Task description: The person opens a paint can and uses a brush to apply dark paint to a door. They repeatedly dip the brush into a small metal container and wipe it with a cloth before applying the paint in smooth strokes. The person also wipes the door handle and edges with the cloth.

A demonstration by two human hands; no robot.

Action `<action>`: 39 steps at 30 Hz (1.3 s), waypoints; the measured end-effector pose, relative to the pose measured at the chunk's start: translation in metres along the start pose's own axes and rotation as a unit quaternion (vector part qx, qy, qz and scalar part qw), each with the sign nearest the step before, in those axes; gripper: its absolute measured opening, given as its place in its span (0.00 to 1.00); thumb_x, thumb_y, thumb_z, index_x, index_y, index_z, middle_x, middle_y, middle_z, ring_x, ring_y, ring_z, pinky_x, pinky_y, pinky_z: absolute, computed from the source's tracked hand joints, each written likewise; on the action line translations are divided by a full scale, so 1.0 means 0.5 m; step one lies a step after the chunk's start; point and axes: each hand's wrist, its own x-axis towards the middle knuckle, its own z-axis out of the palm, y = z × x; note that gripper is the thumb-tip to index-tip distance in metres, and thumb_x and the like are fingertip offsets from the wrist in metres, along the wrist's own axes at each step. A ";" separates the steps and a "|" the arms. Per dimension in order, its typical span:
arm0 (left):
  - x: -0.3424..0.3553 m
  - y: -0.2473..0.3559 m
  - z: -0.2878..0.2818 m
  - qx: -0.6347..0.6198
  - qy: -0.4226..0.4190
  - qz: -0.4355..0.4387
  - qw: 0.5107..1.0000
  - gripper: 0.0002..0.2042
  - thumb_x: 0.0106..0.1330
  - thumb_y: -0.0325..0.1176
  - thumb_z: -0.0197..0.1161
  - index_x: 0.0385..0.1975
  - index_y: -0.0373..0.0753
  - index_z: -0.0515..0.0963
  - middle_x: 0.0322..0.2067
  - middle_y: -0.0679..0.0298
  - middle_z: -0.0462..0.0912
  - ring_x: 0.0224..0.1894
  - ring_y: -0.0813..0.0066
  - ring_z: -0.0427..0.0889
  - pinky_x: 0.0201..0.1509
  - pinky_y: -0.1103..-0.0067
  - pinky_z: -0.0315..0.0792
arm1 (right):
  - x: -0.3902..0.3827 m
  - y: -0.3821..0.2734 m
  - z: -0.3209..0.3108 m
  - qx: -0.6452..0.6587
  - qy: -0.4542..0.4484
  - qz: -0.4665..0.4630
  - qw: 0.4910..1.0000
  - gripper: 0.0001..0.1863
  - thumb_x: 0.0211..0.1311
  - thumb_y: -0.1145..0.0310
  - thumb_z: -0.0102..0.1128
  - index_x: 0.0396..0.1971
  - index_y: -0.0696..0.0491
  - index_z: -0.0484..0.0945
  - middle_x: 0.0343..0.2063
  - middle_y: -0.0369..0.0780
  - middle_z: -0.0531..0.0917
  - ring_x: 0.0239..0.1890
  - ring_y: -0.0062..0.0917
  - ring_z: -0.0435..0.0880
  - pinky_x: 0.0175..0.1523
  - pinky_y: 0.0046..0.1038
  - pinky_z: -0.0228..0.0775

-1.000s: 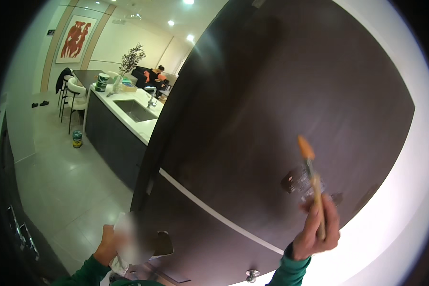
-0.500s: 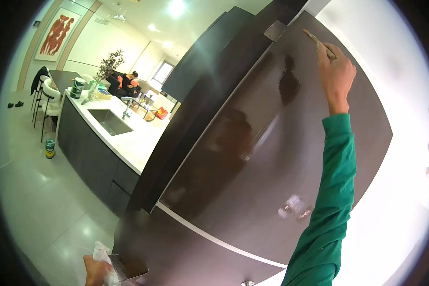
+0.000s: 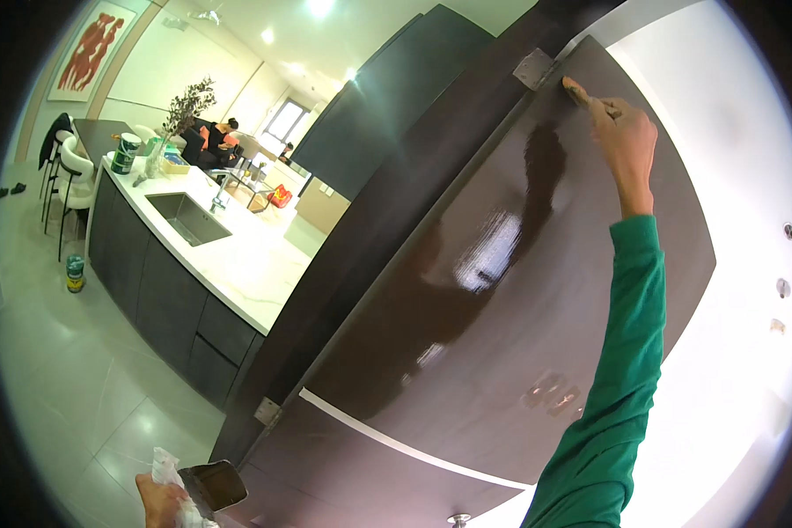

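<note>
A brown door panel [image 3: 493,378] fills the middle of the view, with dark glossy wet-looking streaks down its upper and left part. My right hand [image 3: 627,150], arm raised, is closed around a paintbrush [image 3: 576,91]. The bristles are at the panel's top, close to its hinge edge. Low on the left, my left hand [image 3: 157,502] grips a small open container [image 3: 218,486] with brown liquid inside. A crumpled white tissue [image 3: 165,465] lies between that hand and the container. The left fingers are partly hidden.
A white strip [image 3: 396,440] crosses the door's lower part. Metal hinges [image 3: 532,69] sit along the dark frame, and a round knob [image 3: 458,520] shows below. To the left stand a counter with a sink [image 3: 187,218], paint cans [image 3: 76,274] and chairs; a person [image 3: 222,143] sits beyond.
My view has shifted slightly. The brush has turned and now meets the panel near the upper hinge. The container has tipped so its inside shows. Reflections on the glossy area look different.
</note>
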 end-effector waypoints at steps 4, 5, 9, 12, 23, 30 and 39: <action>0.008 0.009 -0.015 0.006 -0.007 0.008 1.000 0.13 0.37 0.23 0.56 0.28 0.29 0.78 0.17 0.67 0.74 0.15 0.77 0.71 0.17 0.79 0.64 | -0.052 -0.025 -0.020 0.087 -0.066 0.007 0.994 0.17 0.57 0.55 0.62 0.30 0.56 0.86 0.16 0.39 0.81 0.20 0.24 0.80 0.32 0.26 0.70; 0.009 0.007 -0.022 0.005 -0.009 0.012 1.000 0.13 0.38 0.23 0.56 0.27 0.29 0.78 0.17 0.67 0.74 0.16 0.78 0.71 0.17 0.79 0.64 | -0.064 -0.034 -0.028 0.104 -0.083 0.007 0.991 0.17 0.58 0.56 0.61 0.29 0.56 0.86 0.16 0.39 0.81 0.19 0.22 0.80 0.30 0.24 0.70; 0.020 -0.003 -0.026 -0.010 -0.014 0.022 1.000 0.12 0.37 0.23 0.57 0.26 0.30 0.77 0.17 0.68 0.73 0.17 0.79 0.72 0.17 0.78 0.65 | -0.074 -0.064 -0.081 0.154 -0.180 0.052 0.970 0.16 0.58 0.59 0.61 0.26 0.58 0.84 0.15 0.38 0.81 0.16 0.19 0.80 0.24 0.20 0.67; 0.018 -0.008 -0.027 -0.008 0.004 -0.001 1.000 0.13 0.35 0.21 0.58 0.26 0.30 0.77 0.17 0.68 0.73 0.17 0.78 0.72 0.17 0.78 0.65 | -0.045 -0.076 -0.126 0.164 -0.266 0.078 0.947 0.15 0.57 0.60 0.62 0.25 0.58 0.84 0.16 0.38 0.82 0.17 0.20 0.81 0.23 0.19 0.67; 0.072 -0.211 -0.044 0.022 0.117 -0.026 0.993 0.16 0.32 0.18 0.59 0.27 0.26 0.74 0.19 0.61 0.72 0.17 0.70 0.73 0.17 0.74 0.67 | 0.148 0.039 -0.047 0.166 -0.115 0.102 0.974 0.18 0.58 0.58 0.64 0.36 0.59 0.84 0.28 0.41 0.86 0.26 0.22 0.85 0.30 0.19 0.72; 0.081 -0.211 -0.054 0.063 0.100 -0.042 0.992 0.13 0.32 0.18 0.58 0.24 0.30 0.74 0.18 0.66 0.71 0.17 0.74 0.71 0.15 0.76 0.62 | 0.249 0.086 0.016 0.131 0.033 0.064 0.989 0.16 0.59 0.57 0.63 0.34 0.56 0.86 0.20 0.34 0.85 0.20 0.15 0.82 0.31 0.18 0.74; 0.097 -0.202 -0.070 0.016 0.120 0.004 0.993 0.12 0.32 0.18 0.57 0.22 0.31 0.73 0.18 0.68 0.70 0.17 0.75 0.70 0.15 0.76 0.62 | 0.250 0.075 0.035 -0.014 0.138 0.021 0.990 0.18 0.60 0.55 0.55 0.40 0.51 0.86 0.23 0.36 0.87 0.33 0.26 0.86 0.44 0.27 0.75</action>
